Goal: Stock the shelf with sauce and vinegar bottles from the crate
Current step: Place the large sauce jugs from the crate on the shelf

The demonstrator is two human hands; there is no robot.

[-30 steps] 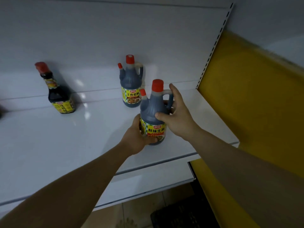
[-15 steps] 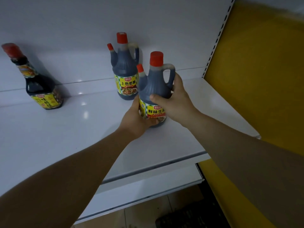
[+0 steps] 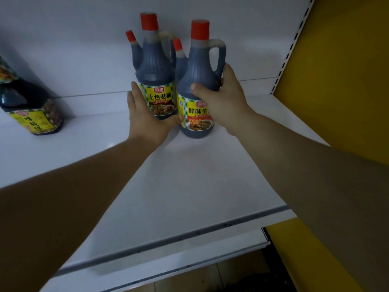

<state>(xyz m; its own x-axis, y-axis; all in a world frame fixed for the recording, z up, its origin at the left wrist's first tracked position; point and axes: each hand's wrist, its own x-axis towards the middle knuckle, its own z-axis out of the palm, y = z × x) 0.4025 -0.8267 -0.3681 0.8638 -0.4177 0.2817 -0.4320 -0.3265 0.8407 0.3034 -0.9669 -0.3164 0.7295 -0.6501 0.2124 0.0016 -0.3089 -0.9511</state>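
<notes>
Standing upright at the far right of the white shelf [image 3: 189, 186]: right jug [image 3: 196, 66], dark sauce, red cap, red spout cap, loop handle, yellow-green label with a red band. Right hand [image 3: 223, 102] grips its shoulder, thumb across the front, fingers curled behind. Left jug [image 3: 154, 66] stands just beside it, same shape. Left hand [image 3: 145, 121] touches it, fingers straight and together along its left side, thumb spread across the base. Bottle [image 3: 31, 110] at far left.

Two red-capped dark sauce jugs [image 3: 196, 81] upright, touching, on white shelf [image 3: 189, 186]
</notes>
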